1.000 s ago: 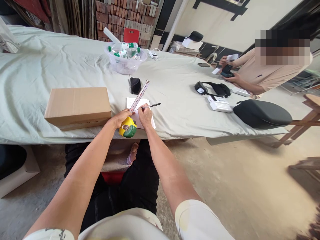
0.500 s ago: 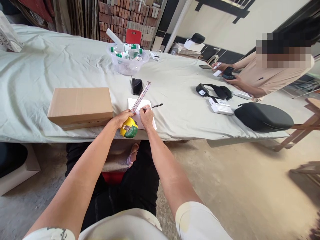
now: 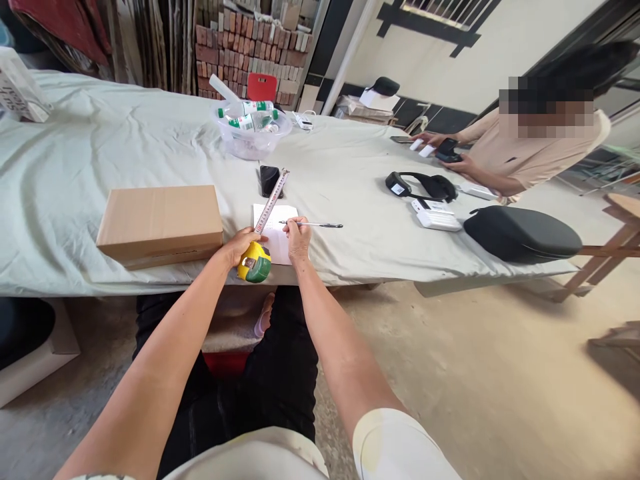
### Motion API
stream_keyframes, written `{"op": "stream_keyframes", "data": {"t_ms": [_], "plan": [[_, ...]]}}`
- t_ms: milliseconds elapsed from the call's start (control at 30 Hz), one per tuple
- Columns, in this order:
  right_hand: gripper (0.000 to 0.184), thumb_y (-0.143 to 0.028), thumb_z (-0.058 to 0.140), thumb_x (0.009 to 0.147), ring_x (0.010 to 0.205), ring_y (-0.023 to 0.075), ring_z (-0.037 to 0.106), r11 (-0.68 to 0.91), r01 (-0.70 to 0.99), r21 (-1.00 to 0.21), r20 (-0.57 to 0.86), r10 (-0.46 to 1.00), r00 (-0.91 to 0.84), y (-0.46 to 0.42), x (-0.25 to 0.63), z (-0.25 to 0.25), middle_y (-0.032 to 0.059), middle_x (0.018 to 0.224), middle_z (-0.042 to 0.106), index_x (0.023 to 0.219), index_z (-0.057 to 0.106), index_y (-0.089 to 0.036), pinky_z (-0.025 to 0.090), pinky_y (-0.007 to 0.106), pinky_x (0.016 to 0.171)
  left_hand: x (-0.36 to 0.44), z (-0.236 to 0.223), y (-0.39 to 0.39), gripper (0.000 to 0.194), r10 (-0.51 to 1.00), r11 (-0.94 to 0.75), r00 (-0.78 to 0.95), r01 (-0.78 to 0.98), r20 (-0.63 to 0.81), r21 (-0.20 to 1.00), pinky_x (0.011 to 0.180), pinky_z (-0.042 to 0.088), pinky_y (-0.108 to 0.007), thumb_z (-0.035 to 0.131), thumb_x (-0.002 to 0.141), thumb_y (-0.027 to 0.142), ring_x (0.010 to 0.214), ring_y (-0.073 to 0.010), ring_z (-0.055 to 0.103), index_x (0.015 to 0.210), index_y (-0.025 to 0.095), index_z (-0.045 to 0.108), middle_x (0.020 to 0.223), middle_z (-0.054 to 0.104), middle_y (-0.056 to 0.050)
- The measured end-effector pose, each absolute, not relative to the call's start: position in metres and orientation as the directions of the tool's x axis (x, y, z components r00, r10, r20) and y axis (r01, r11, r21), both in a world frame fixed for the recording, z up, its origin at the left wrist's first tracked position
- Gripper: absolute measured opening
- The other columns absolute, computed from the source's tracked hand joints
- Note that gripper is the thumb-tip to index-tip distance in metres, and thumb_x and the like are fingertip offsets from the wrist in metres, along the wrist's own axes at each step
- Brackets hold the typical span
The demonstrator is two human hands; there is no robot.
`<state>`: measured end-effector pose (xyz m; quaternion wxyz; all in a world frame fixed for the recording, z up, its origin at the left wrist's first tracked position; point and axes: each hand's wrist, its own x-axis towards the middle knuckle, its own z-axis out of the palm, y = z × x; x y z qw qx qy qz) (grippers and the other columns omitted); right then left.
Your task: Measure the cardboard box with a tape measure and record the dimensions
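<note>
Head view: right fingers were pinched on the pen, tip leftward over the paper; left fingers clamped the tape measure.

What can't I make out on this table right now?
All in the head view:
Writing on the paper: too small to read.
Paper beneath the right hand: hidden by that hand.
Phone, right side: partly covered by the tape blade.
Fine marks on the blade: too small.
White box: cut off by the left edge.

white short sleeves; white top; black trousers; bare hands
</note>
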<state>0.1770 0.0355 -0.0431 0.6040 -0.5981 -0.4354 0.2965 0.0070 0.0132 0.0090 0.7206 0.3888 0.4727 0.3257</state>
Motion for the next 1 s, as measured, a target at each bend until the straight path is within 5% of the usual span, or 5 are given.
{"op": "stream_keyframes", "data": {"t_ms": [433, 667, 1000], "plan": [[0.017, -0.036, 0.054, 0.084, 0.053, 0.0065, 0.051, 0.154, -0.15, -0.977, 0.066, 0.878, 0.473, 0.043, 0.179, -0.038, -0.0071, 0.066, 0.062, 0.091, 0.056, -0.021, 0.042, 0.019, 0.057, -0.014, -0.006, -0.029, 0.033, 0.911, 0.261, 0.384, -0.246, -0.154, 0.933, 0.053, 0.046, -0.023, 0.07, 0.073, 0.038, 0.051, -0.0126, 0.057, 0.094, 0.022, 0.051, 0.064, 0.066, 0.003], [0.011, -0.026, 0.062, 0.082, 0.052, 0.005, 0.055, 0.15, -0.468, -0.871, -0.123, 0.856, 0.502, 0.047, 0.186, -0.034, -0.0082, 0.065, 0.063, 0.09, 0.055, -0.022, 0.042, 0.015, 0.05, -0.016, -0.007, -0.052, 0.017, 0.832, 0.084, 0.548, 0.024, -0.083, 0.996, 0.063, 0.046, -0.025, 0.063, 0.08, 0.036, 0.065, -0.0147, 0.06, 0.08, 0.021, 0.055, 0.072, 0.067, 0.0], [0.014, -0.03, 0.065, 0.085, 0.045, 0.0049, 0.049, 0.279, -0.594, -0.755, -0.141, 0.815, 0.562, 0.03, 0.204, -0.008, -0.0086, 0.061, 0.058, 0.086, 0.052, -0.024, 0.036, 0.015, 0.041, -0.015, -0.009, -0.055, 0.023, 0.856, 0.148, 0.509, -0.076, -0.089, 0.986, 0.063, 0.046, -0.027, 0.064, 0.08, 0.041, 0.063, -0.0152, 0.058, 0.082, 0.022, 0.052, 0.07, 0.064, 0.001]]}}
